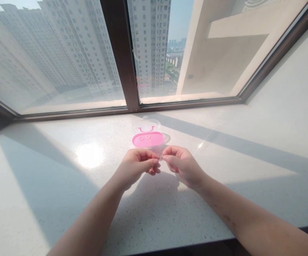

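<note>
A small pink case [148, 139] with a clear open lid [146, 125] lies on the white speckled sill [63, 177], just beyond my hands. My left hand [139, 164] and my right hand [179, 163] meet in front of the case, fingertips pinched together. Between the two pinches sits a tiny clear item [161, 156], too small to name. Both forearms reach in from the lower edge of the view.
A dark-framed window [122, 71] runs along the back of the sill, with tall buildings outside. Sun and frame shadows stripe the sill. The sill's near edge [196, 245] drops off at the bottom right.
</note>
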Demonstrator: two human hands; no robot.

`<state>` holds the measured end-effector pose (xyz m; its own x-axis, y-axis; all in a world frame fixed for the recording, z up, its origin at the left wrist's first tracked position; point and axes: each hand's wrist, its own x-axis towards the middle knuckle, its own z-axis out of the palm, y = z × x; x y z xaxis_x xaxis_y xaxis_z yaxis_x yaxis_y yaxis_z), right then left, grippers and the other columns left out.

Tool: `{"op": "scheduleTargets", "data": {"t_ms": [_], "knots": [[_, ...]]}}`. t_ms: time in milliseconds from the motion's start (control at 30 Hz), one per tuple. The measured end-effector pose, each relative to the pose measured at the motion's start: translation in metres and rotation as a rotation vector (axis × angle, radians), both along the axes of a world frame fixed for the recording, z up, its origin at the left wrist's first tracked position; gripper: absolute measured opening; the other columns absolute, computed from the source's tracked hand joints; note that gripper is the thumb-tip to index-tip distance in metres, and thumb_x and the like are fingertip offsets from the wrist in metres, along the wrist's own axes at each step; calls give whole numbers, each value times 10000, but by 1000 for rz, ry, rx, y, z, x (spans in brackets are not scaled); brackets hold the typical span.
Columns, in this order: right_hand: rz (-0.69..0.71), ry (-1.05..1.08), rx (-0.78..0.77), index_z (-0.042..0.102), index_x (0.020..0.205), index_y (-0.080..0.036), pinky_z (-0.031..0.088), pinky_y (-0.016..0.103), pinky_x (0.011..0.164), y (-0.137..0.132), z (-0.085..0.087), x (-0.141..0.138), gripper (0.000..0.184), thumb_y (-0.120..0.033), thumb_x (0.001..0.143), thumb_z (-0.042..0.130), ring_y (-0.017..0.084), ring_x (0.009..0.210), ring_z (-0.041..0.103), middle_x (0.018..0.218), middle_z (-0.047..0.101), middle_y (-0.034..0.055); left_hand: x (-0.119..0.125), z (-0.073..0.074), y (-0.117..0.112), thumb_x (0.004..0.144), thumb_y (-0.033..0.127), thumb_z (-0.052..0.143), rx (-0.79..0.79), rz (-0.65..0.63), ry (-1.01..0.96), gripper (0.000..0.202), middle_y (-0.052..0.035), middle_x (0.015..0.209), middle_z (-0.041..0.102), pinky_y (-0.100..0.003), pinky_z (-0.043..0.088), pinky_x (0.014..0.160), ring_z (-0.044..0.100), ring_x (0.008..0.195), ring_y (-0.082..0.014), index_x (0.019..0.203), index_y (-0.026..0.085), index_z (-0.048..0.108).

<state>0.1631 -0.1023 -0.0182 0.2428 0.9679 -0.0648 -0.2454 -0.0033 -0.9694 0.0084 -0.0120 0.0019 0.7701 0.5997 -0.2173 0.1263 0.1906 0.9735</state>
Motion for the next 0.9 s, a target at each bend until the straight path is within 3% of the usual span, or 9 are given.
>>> {"op": "scheduleTargets", "data": {"t_ms": [533,667,800,900], "knots": [[50,-96,47,591,735,-172,262,224,456,-1,-5,1,75,-216,775,635,64,457,349,550,480,-56,0,2,0,768,218,684,44,-9,-5,106,-19,612,643,-234,478,565,612,577,-112,767,117,652],[71,-127,36,612,743,-174,323,231,478,-2,-5,0,74,-223,766,662,73,466,420,569,531,-42,1,4,-1,760,211,678,59,14,-3,97,-12,583,631,-241,481,568,601,560,-111,750,123,638],[62,-147,67,620,743,-164,429,278,593,-1,-5,-2,100,-248,786,651,131,604,571,668,625,15,1,4,-1,748,218,687,64,22,4,109,-10,592,631,-238,482,554,602,555,-111,743,124,633],[25,-161,77,617,742,-158,442,296,625,-1,-6,-2,104,-248,783,649,146,650,582,703,633,29,2,4,-1,748,219,691,62,28,21,109,-20,626,648,-235,490,556,622,583,-119,750,121,643]]}}
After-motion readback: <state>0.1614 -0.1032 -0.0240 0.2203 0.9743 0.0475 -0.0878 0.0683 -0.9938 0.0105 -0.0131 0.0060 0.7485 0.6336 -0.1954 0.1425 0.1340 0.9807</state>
